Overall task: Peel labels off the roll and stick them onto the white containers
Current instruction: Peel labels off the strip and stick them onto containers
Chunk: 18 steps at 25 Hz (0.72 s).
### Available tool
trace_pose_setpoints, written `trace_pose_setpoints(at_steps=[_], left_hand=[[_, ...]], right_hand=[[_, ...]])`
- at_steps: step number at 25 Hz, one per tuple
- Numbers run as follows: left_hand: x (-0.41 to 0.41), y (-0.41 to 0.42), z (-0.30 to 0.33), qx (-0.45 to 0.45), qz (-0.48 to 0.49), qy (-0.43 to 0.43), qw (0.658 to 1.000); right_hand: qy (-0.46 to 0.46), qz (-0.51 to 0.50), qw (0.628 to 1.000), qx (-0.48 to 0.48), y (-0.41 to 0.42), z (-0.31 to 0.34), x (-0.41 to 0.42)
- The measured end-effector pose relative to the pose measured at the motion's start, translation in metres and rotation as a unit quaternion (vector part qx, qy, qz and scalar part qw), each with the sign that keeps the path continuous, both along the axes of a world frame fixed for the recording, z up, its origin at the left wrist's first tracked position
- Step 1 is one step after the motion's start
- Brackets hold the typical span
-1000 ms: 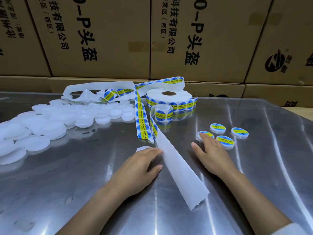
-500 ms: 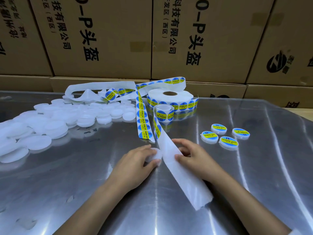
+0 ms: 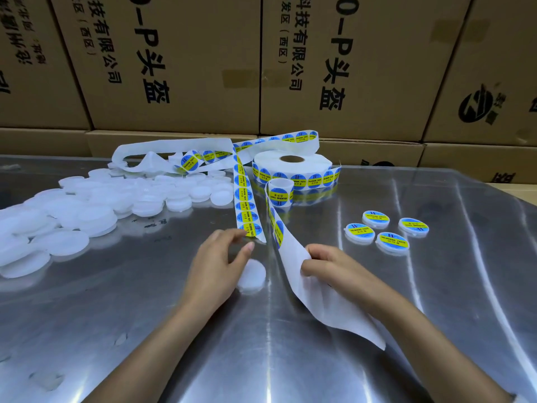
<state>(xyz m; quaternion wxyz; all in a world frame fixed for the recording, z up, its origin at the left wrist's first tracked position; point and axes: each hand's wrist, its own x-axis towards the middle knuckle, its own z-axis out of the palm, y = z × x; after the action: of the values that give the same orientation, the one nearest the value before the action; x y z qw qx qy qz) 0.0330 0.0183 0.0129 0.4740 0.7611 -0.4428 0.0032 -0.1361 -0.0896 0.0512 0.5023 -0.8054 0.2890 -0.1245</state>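
The label roll (image 3: 293, 170) lies flat at the back of the metal table (image 3: 145, 315). One strip of blue-and-yellow labels (image 3: 245, 199) runs from it toward me. My left hand (image 3: 218, 269) has thumb and forefinger apart at that strip's last label (image 3: 252, 230). One bare white container (image 3: 252, 276) lies on the table against this hand's thumb side. My right hand (image 3: 331, 267) pinches the edge of the empty white backing strip (image 3: 316, 295) and holds it raised off the table.
A big pile of bare white containers (image 3: 87, 210) covers the left of the table. Several labelled containers (image 3: 386, 231) sit to the right of my right hand. Loose backing paper (image 3: 162, 149) curls behind the pile. Cardboard boxes (image 3: 186, 68) wall off the back.
My left hand let go of the white container and reached forward to the strip's end label. My right hand closed on the backing strip and lifted it.
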Motion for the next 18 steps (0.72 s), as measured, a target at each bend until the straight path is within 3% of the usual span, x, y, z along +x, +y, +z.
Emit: trace_pose_setpoints(at_steps=[6, 9, 13, 18], left_hand=[[-0.029, -0.006, 0.001, 0.040, -0.159, -0.010, 0.986], [-0.037, -0.003, 0.003, 0.028, -0.200, -0.026, 0.979], [-0.046, -0.001, 0.005, -0.004, -0.163, -0.071, 0.984], [-0.047, 0.000, 0.007, -0.037, -0.114, -0.057, 0.991]], right_hand=[[-0.065, 0.101, 0.992, 0.040, 0.004, -0.004, 0.001], [-0.094, 0.081, 0.990, 0.071, 0.002, -0.005, 0.001], [-0.130, 0.055, 0.988, 0.064, -0.003, -0.010, 0.004], [-0.124, 0.056, 0.991, 0.005, -0.008, -0.013, 0.004]])
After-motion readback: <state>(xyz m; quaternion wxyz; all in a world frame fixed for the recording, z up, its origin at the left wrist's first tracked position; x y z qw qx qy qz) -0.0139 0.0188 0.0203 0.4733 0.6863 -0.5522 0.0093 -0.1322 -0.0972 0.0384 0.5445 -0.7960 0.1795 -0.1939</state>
